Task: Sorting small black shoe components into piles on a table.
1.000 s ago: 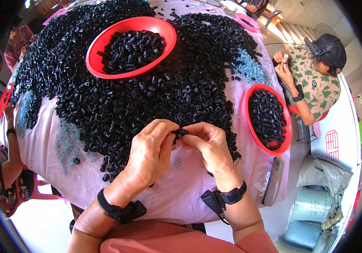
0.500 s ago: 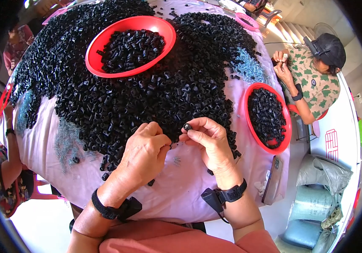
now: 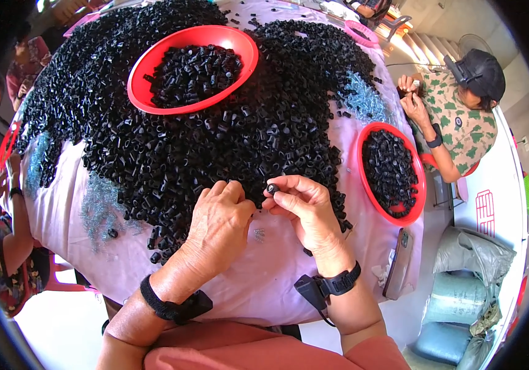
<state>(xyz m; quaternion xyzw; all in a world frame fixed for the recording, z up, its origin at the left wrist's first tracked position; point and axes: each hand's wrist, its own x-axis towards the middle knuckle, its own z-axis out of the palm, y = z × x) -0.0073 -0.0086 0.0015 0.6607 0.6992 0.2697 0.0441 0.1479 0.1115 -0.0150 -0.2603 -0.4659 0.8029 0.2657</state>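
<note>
Pink-covered desk (image 3: 227, 277) heaped with black plastic pieces (image 3: 215, 142), right hand (image 3: 304, 206) pinching one small black piece (image 3: 272, 188), left hand (image 3: 221, 225) curled, fingertips down among the heap.

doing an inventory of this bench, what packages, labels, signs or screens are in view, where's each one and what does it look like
Phone: flat on the pink table's right edge, slim dark rectangle, screen dark.
Sacks: on the floor at lower right, bulging grey and pale blue-green bags.
Red mark: on the white surface at right, too small to make out.
</note>
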